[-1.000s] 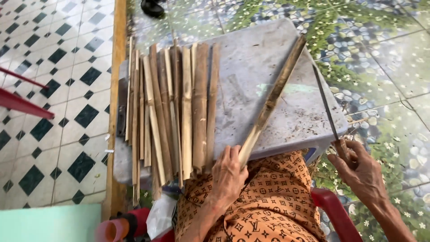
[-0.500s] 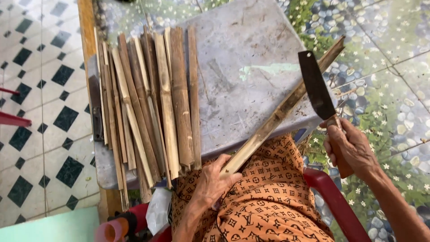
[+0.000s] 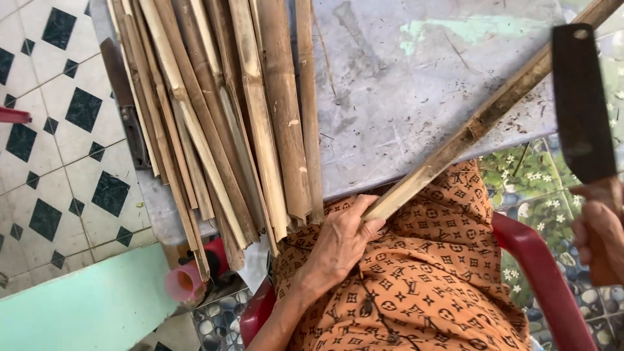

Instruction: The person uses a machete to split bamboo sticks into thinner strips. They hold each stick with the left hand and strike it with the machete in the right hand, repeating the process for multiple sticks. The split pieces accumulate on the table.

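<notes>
My left hand grips the near end of a long split bamboo strip that slants up to the right across the grey table. My right hand holds the wooden handle of a dark cleaver, its blade raised upright beside the strip and apart from it. A pile of several split bamboo slats lies on the left part of the table. Orange patterned cloth covers my lap below the strip.
A red plastic chair frames my lap. A second blade lies under the slats at the table's left edge. A pink cup sits below the table. Black-and-white tiles lie left, a flowered floor right.
The view has closed in on the table. My right hand has lifted the cleaver higher beside the strip. My left hand keeps its hold on the strip's near end.
</notes>
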